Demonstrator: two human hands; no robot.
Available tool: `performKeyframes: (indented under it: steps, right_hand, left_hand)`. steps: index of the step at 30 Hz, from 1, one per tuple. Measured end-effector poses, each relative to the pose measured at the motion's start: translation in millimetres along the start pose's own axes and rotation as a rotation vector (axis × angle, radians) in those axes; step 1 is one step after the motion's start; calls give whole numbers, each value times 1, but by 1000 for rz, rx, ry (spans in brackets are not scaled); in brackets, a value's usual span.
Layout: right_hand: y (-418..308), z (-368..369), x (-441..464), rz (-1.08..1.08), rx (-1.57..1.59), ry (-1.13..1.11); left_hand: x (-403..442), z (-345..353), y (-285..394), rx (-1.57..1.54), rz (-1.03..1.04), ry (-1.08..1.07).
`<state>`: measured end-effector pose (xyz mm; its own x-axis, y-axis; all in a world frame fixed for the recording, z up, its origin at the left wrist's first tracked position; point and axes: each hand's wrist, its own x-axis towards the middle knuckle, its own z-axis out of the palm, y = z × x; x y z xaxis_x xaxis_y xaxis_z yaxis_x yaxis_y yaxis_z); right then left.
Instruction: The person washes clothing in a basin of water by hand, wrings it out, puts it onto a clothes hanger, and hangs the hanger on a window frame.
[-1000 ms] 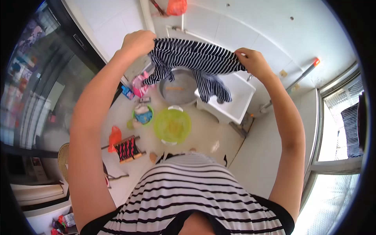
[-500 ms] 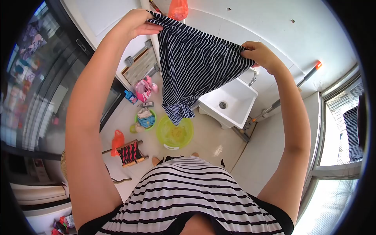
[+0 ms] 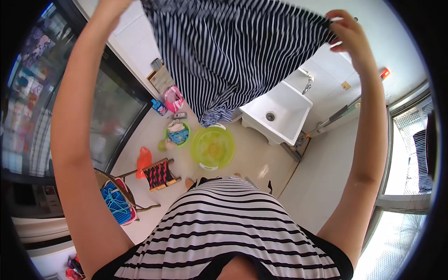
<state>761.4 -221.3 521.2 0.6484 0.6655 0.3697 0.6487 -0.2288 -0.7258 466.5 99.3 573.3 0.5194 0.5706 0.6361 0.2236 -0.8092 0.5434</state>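
Observation:
A black-and-white striped garment (image 3: 228, 51) hangs spread between my raised hands, its bunched lower end above a green basin (image 3: 193, 147). My right hand (image 3: 349, 35) pinches its upper right corner, fingers curled around the cloth. At the top edge my left hand (image 3: 113, 5) is partly cut off, its fingertips out of view. The garment's upper left corner hangs from that side, so the cloth stays up there.
A white sink (image 3: 249, 112) with a tap (image 3: 307, 86) stands on the right. Left of the basin are a small green tub (image 3: 187, 135) of clothes, a folding stool (image 3: 158, 175), an orange bag (image 3: 143, 161) and a chair holding blue hangers (image 3: 114, 200).
Both hands have risen and moved farther apart, spreading the garment wider and higher. My left hand has partly left the frame. The chair with hangers has come into view.

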Motion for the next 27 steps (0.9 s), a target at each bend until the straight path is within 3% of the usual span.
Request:
performKeyframes:
  steps: [1,3,4,5,6,7,8,9,10,11,13,14,16,17,18,19,22,23,25,26,27]
  right_hand:
    - [-10,-4,-6,-153,118,50]
    - [7,27,-8,-257,218,91]
    - [13,51,-22,-87,49,-293]
    - [20,73,-24,-45,-265,-629]
    - [57,80,-17,-330,-554,-417]
    - [58,69,1,-305,-595,-295]
    - [59,58,19,-273,-629,-175]
    - [30,37,30,80,-404,-205]
    - [16,28,35,49,-367,-81]
    - [8,22,35,28,-329,41]
    - [-1,15,42,-20,-399,81]
    - [-41,20,26,64,-596,112]
    - [-49,14,26,60,-624,126]
    - [-51,14,27,60,-650,131]
    - [-36,15,28,-64,-436,179]
    - [-26,12,34,-77,-427,174]
    - [-34,17,10,-71,-413,103]
    - [-39,14,4,-78,-426,-60]
    - [-58,21,-29,-126,-154,-558]
    - [-67,22,-47,-113,-75,-828]
    - [-92,25,-62,-59,-233,-1024]
  left_hand:
    - [-11,-6,18,-53,77,156]
    - [-2,0,-49,145,53,77]
    - [-31,32,-37,296,-55,-362]
    - [-63,52,-58,149,-14,-729]
    - [-81,59,-43,475,-292,-1006]
    - [-92,66,-94,768,191,-715]
    - [-77,60,-91,799,86,-566]
    - [-68,53,-86,821,-32,-439]
    - [-58,42,-86,693,-41,-333]
    - [-50,33,-49,580,-398,-479]
    - [-33,44,-66,134,-580,-474]
    - [-32,49,-60,-31,-597,-427]
    - [-29,61,-52,-379,-556,-372]
    - [-26,64,-36,-526,-630,-369]
    - [-27,67,-21,-681,-682,-342]
    - [-27,66,-13,-835,-730,-310]
    - [-10,75,-56,-957,-693,-198]
    - [-12,74,-56,-950,-696,-186]
    - [-11,59,-42,-981,-614,-98]
    - [-24,47,-22,-1044,-635,-197]
    - [-42,45,-2,-1076,-572,-272]
